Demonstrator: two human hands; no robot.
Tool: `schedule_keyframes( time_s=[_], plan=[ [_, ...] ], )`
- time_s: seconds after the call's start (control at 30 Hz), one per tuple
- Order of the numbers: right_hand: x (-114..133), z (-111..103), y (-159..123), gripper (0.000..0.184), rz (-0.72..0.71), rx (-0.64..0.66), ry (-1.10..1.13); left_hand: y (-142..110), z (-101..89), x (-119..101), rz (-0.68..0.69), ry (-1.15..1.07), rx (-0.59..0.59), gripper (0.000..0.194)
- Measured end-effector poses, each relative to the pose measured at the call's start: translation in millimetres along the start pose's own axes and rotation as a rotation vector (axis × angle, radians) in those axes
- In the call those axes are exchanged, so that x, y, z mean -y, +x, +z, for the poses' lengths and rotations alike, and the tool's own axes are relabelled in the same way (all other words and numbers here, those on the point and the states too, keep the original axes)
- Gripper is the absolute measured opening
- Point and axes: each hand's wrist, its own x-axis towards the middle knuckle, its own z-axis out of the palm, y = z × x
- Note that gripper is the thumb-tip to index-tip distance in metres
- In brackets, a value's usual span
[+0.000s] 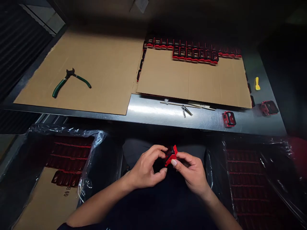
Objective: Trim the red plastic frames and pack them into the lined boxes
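Observation:
A small red-and-black plastic housing [170, 155] is held tilted over my lap, between both hands. With thumb and index finger, my right hand [192, 167] pinches its red right edge. My left hand [150, 166] curls around its left side, the fingertips on the black part and the thumb lower down. Similar housings stand in rows [195, 52] on the cardboard across the bench. A single red frame-like housing [229, 119] lies near the bench's front edge, and another housing [269, 108] is to its right.
Green-handled cutting pliers [62, 83] lie spread on the left cardboard sheet [107, 70]. Thin sticks [177, 103] and a small metal clipper [187, 110] lie at the bench front, a yellow tool [257, 83] at right. Plastic-lined boxes of red parts flank me, left [72, 153] and right [248, 179].

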Motion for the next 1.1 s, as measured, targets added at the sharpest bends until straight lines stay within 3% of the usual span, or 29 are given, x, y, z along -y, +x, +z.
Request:
schedule_keyframes(
  time_s=[0.1, 0.2, 0.4, 0.83, 1.1],
  plan=[
    [0, -2, -4, 0.027, -0.208, 0.007, -0.183, 4, -8.1, -12, -0.267, -0.250, 0.097, 0.037],
    [-4, -4, -8, 0.036, -0.335, 0.040, -0.247, 9, -13.8, -24, -0.467, -0.334, 0.197, 0.037],
    [-7, -4, -6, 0.041, -0.483, 0.071, -0.345, 15, -13.8, -37, -0.576, -0.312, 0.198, 0.048],
    [-13, -3, -5, 0.041, -0.487, 0.042, -0.422, 8, -3.7, -29, -0.440, -0.150, 0.066, 0.060],
    [-15, -2, -7, 0.040, -0.475, 0.014, -0.430, 3, -0.4, -27, -0.105, -0.036, -0.003, 0.066]
  ],
)
